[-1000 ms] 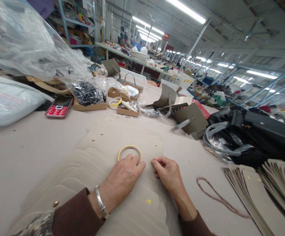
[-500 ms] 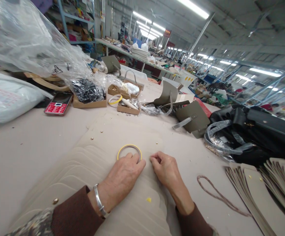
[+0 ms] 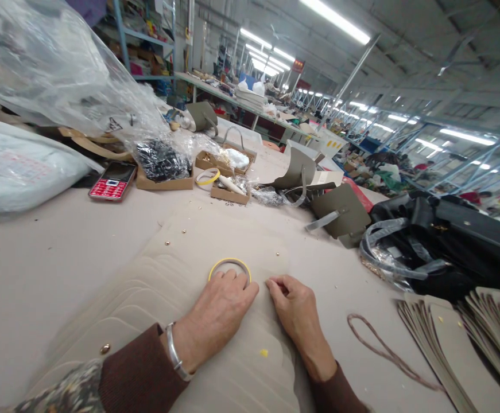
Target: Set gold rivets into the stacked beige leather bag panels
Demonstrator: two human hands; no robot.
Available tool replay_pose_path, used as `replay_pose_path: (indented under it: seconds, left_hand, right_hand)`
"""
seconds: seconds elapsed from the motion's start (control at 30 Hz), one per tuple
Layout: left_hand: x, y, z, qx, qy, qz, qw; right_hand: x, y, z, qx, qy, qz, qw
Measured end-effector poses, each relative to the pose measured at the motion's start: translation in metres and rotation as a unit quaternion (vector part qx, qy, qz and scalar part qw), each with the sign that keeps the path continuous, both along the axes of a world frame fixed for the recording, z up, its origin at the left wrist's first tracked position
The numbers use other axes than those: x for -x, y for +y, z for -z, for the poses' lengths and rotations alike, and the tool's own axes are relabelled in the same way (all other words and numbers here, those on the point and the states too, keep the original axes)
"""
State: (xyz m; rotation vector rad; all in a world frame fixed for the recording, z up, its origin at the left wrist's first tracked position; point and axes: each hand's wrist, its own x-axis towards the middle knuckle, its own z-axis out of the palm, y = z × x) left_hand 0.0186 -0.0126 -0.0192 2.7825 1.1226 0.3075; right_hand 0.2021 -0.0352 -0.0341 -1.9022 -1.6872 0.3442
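A fanned stack of beige panels (image 3: 146,287) with small metal studs lies in front of me. My left hand (image 3: 221,312) rests over the near side of a yellow-edged tape roll (image 3: 229,261), its fingers curled round the rim. Just to the right, my right hand (image 3: 295,301) is pinched, thumb against forefinger, low over the panels; anything between those fingertips is too small to make out. A small yellow mark (image 3: 263,353) shows on the panels below the hands.
A red phone (image 3: 112,181) lies at the left by plastic bags. Small cardboard trays (image 3: 230,194) sit behind the stack. Black bags (image 3: 452,235), a looped cord (image 3: 374,344) and more beige strips (image 3: 460,344) are at the right.
The view has shifted slightly, so most things appear a little lower and further right. Both hands keep nearly the same place and pose over the panels.
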Motion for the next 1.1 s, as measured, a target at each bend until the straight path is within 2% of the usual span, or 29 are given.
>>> replay_pose_path:
  seconds: [0.1, 0.2, 0.3, 0.37, 0.43, 0.5, 0.57, 0.67, 0.83, 1.03, 1.1]
  left_hand:
    - [0.001, 0.000, -0.002, 0.005, -0.015, 0.008, 1.000]
    - [0.004, 0.003, -0.006, 0.007, -0.045, 0.014, 0.999]
    - [0.008, 0.007, -0.007, 0.000, -0.078, 0.005, 0.997]
    - [0.010, 0.009, -0.005, 0.002, -0.117, 0.007, 0.993]
    - [0.011, 0.010, 0.000, 0.003, -0.176, 0.024, 0.984]
    - [0.011, 0.010, 0.005, -0.001, -0.226, 0.051, 0.973]
    - [0.010, 0.009, 0.009, -0.012, -0.248, 0.076, 0.966]
    - [0.008, 0.008, 0.012, -0.036, -0.255, 0.082, 0.963]
    - [0.006, 0.006, 0.012, -0.026, -0.242, 0.077, 0.967]
    - [0.006, 0.003, 0.004, 0.077, -0.200, 0.052, 0.975]
    - [0.005, 0.003, 0.000, 0.091, -0.189, 0.041, 0.977]
  right_hand:
    - [0.004, 0.004, -0.004, 0.008, -0.038, -0.001, 0.999]
    - [0.001, -0.001, -0.013, 0.035, -0.039, -0.061, 0.997]
    - [-0.006, -0.009, -0.023, 0.130, 0.025, -0.131, 0.983]
    - [-0.011, -0.014, -0.027, 0.157, 0.081, -0.135, 0.975]
    - [-0.013, -0.015, -0.027, 0.111, 0.134, -0.101, 0.980]
    - [-0.010, -0.015, -0.026, 0.030, 0.171, -0.079, 0.982]
    - [-0.005, -0.015, -0.026, -0.033, 0.178, -0.116, 0.977]
    - [0.005, -0.015, -0.027, -0.094, 0.137, -0.192, 0.967]
    - [0.013, -0.016, -0.023, -0.136, 0.058, -0.224, 0.963]
    - [0.015, -0.015, -0.015, -0.181, 0.002, -0.196, 0.964]
    - [0.015, -0.015, -0.014, -0.202, -0.024, -0.189, 0.961]
